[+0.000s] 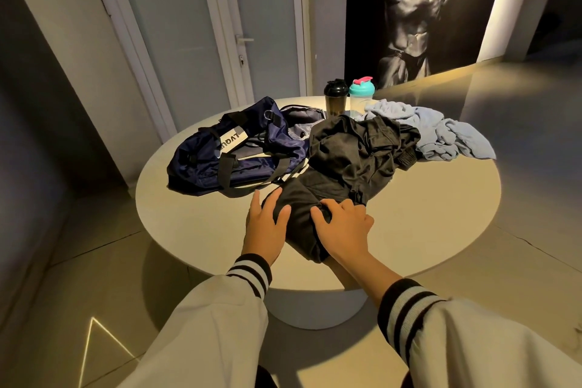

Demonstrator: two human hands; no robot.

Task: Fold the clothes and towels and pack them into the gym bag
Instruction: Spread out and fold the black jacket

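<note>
Ribbed striped cuffs (252, 274) frame the hands: the left hand (267, 227) lies flat on the crumpled matte black garment (346, 161); the right hand (343, 228) bunches its cloth with curled fingers. On the smooth round table (425, 198), a shiny navy bag (226, 154) slumps beside it, with a fluffy blue towel (441, 132) behind.

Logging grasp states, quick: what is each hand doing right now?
Left hand: open, fingers flat on the black garment.
Right hand: closed, fingers curled into the same garment, gripping it.

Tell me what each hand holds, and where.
Right hand grips the crumpled black fabric garment at its near end, fingers curled; left hand rests flat on it.
</note>
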